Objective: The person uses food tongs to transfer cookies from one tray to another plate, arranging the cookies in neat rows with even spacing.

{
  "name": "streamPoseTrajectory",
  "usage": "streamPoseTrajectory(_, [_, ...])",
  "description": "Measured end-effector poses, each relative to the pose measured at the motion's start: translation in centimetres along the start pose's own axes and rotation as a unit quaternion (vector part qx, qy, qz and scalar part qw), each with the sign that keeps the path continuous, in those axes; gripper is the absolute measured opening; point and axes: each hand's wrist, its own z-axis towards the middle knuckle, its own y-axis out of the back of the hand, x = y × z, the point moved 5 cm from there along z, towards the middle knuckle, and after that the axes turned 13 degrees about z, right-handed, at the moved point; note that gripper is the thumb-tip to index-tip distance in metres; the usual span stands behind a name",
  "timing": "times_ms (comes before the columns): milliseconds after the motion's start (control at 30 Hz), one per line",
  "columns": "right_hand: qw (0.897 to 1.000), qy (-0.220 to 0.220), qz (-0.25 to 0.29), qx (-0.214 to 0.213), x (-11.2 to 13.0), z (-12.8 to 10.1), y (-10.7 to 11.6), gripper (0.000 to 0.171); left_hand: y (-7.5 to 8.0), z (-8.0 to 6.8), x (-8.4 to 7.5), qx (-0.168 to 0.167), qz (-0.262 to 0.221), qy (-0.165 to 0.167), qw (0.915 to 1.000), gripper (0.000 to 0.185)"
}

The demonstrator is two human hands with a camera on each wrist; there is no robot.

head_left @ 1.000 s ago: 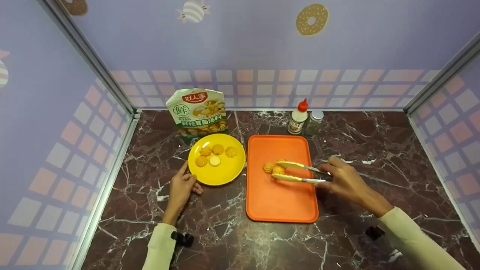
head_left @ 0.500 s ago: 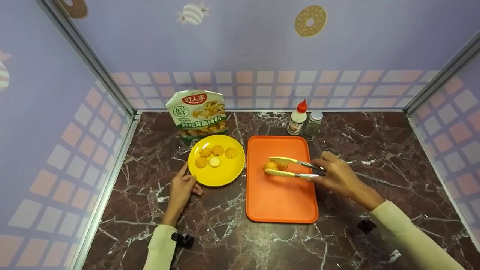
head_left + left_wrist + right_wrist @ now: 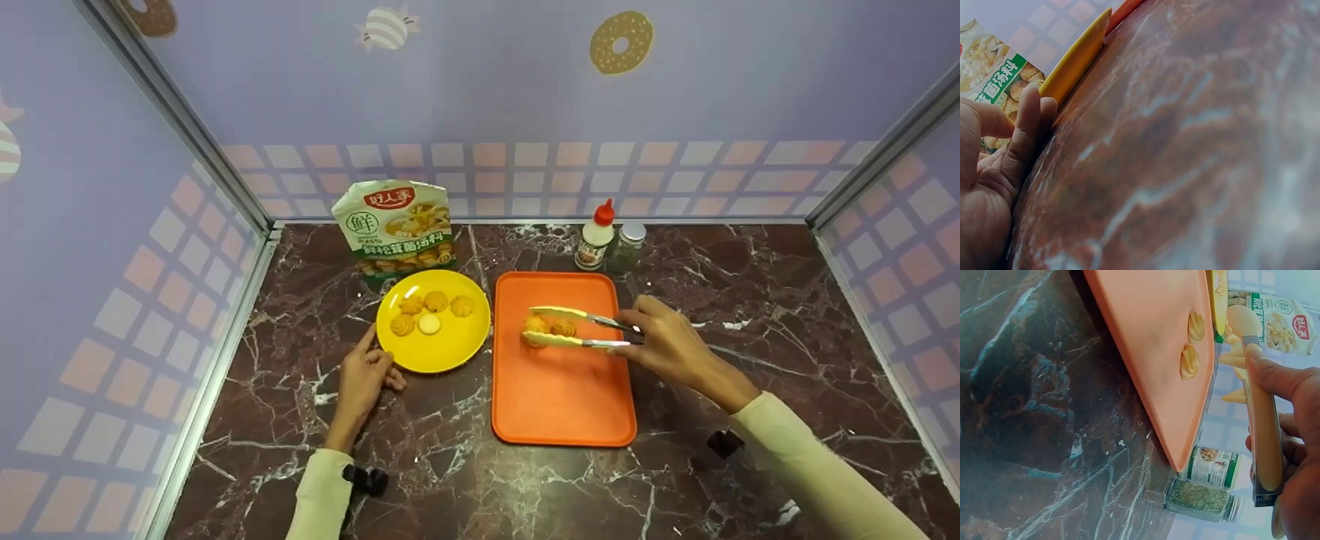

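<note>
My right hand grips a pair of tongs with pale yellow tips over the orange tray. Between those tips is a swirled butter cookie, overlapping another in the head view. In the right wrist view two piped cookies lie on the tray below the tongs. My left hand is at the lower left rim of the yellow plate, index finger and thumb touching the edge. Several cookies lie on the plate, one of them small, pale and round.
A green and white food pouch stands behind the plate. Behind the tray are a red-capped squeeze bottle and a glass jar of green flakes with a silver lid. Patterned walls enclose the dark marble table.
The right hand has moved the tongs leftward and slightly back over the tray, with one cookie now between the tips. The left hand and the plate stay where they were.
</note>
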Motion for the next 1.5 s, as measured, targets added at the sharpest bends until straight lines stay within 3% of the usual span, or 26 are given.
streamPoseTrajectory(367, [1.000, 0.015, -0.001, -0.005, 0.4, 1.8, -0.2, 0.047, 0.2, 0.2, 0.1, -0.005, -0.004, 0.013, 0.9999, 0.071])
streamPoseTrajectory(700, [1.000, 0.021, 0.011, 0.003, 0.7, 3.3, -0.8, 0.045, 0.3, 0.2, 0.0, -0.006, -0.012, 0.004, 0.9999, 0.071])
streamPoseTrajectory(1500, [0.998, 0.054, 0.003, 0.015, 1.6, 5.5, -2.7, 0.049, 0.0, 0.0, 0.2, -0.003, -0.018, 0.013, 0.9998, 0.071])
